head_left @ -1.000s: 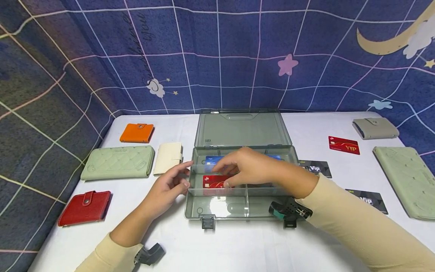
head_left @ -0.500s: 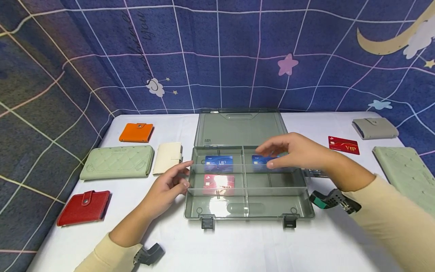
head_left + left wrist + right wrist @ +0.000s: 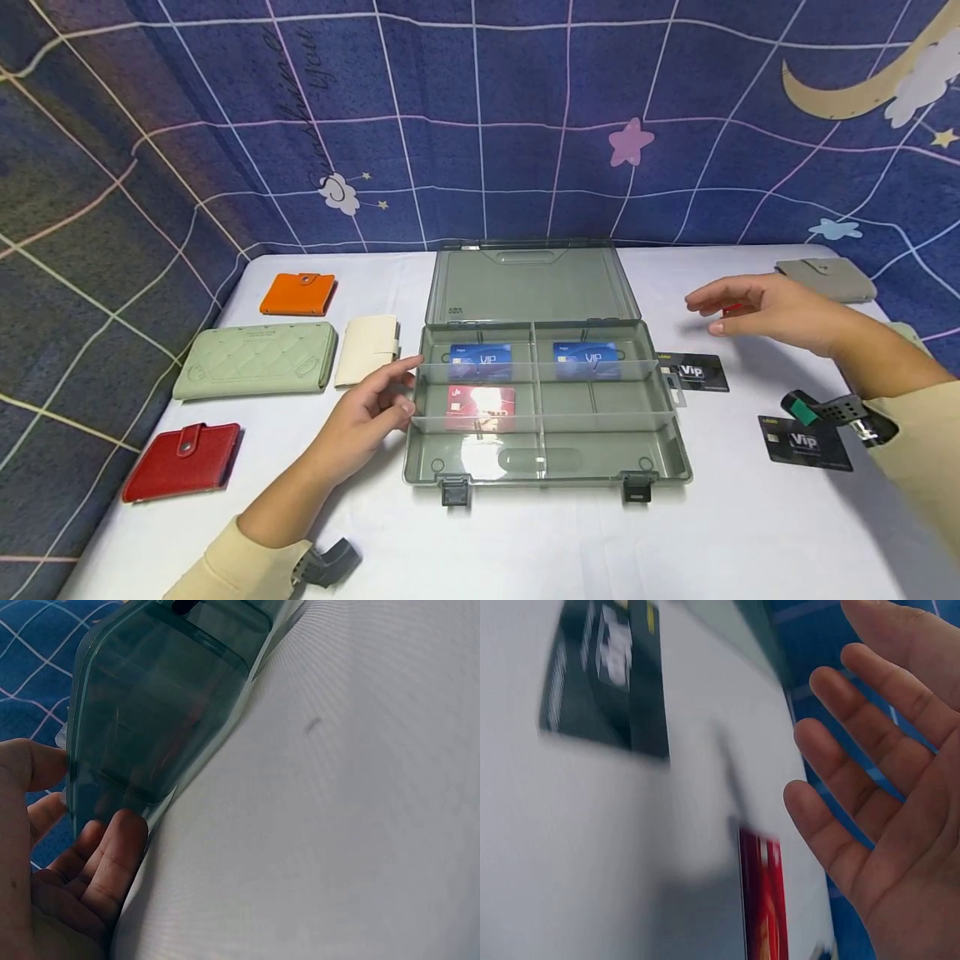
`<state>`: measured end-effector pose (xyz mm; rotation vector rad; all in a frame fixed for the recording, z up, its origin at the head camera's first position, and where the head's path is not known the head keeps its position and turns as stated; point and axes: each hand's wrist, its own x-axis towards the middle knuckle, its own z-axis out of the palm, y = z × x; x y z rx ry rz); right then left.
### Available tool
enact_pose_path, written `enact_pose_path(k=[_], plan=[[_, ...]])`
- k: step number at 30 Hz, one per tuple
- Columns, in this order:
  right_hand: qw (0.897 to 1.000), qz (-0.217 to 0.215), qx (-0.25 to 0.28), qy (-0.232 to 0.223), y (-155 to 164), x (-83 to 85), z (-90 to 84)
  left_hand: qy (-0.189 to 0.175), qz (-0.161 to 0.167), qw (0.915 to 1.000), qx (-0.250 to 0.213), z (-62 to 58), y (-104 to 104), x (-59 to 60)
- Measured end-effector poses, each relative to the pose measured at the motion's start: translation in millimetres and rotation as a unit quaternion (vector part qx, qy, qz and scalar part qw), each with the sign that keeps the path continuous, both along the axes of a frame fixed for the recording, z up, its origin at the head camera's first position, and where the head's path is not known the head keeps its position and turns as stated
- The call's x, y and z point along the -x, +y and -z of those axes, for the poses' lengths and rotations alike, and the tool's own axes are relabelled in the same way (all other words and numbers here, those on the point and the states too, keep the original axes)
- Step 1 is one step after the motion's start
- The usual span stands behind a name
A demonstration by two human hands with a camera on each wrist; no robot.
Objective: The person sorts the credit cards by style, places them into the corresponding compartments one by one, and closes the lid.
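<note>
From the head camera, the left hand (image 3: 372, 410) rests with relaxed fingers against the left wall of the open box (image 3: 678, 446), touching it and gripping nothing. The right hand (image 3: 757, 305) hovers well to the right of the box, fingers loosely extended and empty, directly over a red card (image 3: 732, 307) of which only a sliver shows beneath the fingers. That card lies on the table (image 3: 525, 542) just under the palm, far from the left hand, so the right hand is plainly the nearer; its long axis cannot be judged here. Two black cards (image 3: 693, 372) lie nearer the box. In the left wrist view, fingertips (image 3: 120, 840) press the box's dark wall (image 3: 150, 727), nothing enclosed. In the right wrist view, the right hand (image 3: 885, 795) is spread, fingers straight, holding nothing; the red card (image 3: 763, 892) lies flat just below the fingertips, its long axis running roughly along the fingers, with a black card (image 3: 604, 675) farther off.
</note>
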<state>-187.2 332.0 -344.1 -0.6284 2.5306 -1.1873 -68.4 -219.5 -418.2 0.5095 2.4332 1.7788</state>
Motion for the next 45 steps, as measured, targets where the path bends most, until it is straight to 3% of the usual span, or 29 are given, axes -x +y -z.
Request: enact_pose_path(k=[4, 12, 17, 25, 34, 45], plan=[[0.999, 0.032, -0.010, -0.008, 28.7, 10.0, 7.7, -0.002, -0.002, 1.0000, 0.000, 0.6, -0.2, -0.7], [0.989, 0.093, -0.107, -0.043, 65.8, 25.3, 20.8, -0.003, -0.003, 1.0000, -0.002, 1.8, -0.6, -1.6], [0.982, 0.111, -0.144, -0.056, 73.3, 25.8, 26.4, -0.001, 0.004, 1.0000, -0.002, 2.2, 0.3, -0.5], [0.974, 0.117, -0.193, -0.021, 69.7, 27.0, 31.6, -0.002, 0.001, 1.0000, 0.001, 0.5, 0.8, -0.1], [0.974, 0.102, -0.201, 0.006, 62.3, 29.4, 37.7, 0.001, -0.003, 1.0000, 0.007, -0.7, 0.1, 0.2], [0.980, 0.103, -0.172, -0.015, 58.2, 33.0, 39.1, 0.005, 0.001, 1.0000, 0.004, 0.0, -1.3, 0.5]])
